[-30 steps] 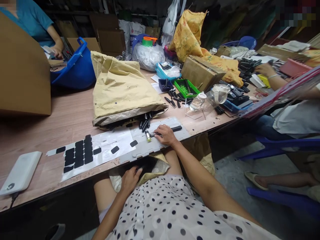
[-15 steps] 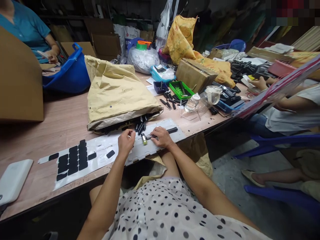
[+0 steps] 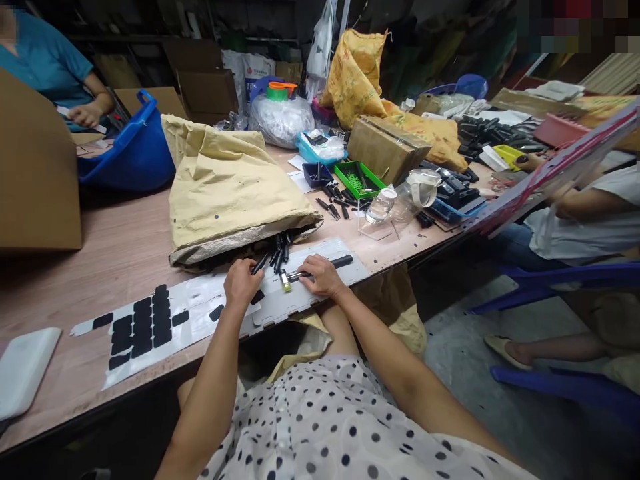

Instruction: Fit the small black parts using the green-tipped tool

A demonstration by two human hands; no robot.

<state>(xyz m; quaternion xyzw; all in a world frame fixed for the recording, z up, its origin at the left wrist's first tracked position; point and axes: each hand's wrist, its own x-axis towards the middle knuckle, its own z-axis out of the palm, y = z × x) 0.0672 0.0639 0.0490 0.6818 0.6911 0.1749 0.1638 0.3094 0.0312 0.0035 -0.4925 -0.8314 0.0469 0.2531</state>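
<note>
My left hand (image 3: 241,285) is closed on a slim black pen-like piece (image 3: 260,264) that points up and to the right. My right hand (image 3: 321,275) is wrapped round a small hammer (image 3: 343,261), whose black handle sticks out to the right. The hammer's head (image 3: 285,280), with a yellowish face, lies low over the grey board (image 3: 273,303). Several loose black pen-like pieces (image 3: 280,253) lie between the hands, at the mouth of a beige sack (image 3: 235,180). Left of my left hand, rounded black pads (image 3: 143,327) sit in rows on a white sheet (image 3: 193,337).
A white power bank-like block (image 3: 27,373) lies at the left edge. Behind are a blue basket (image 3: 135,153) and a green tray (image 3: 361,180). A clear jar (image 3: 381,207) stands to the right. Two other people (image 3: 575,207) sit at the table, one at each side.
My left hand has shifted slightly left and now shows a black pen-like piece in its fingers; a black pad shows beside its wrist. My right hand stays on the hammer.
</note>
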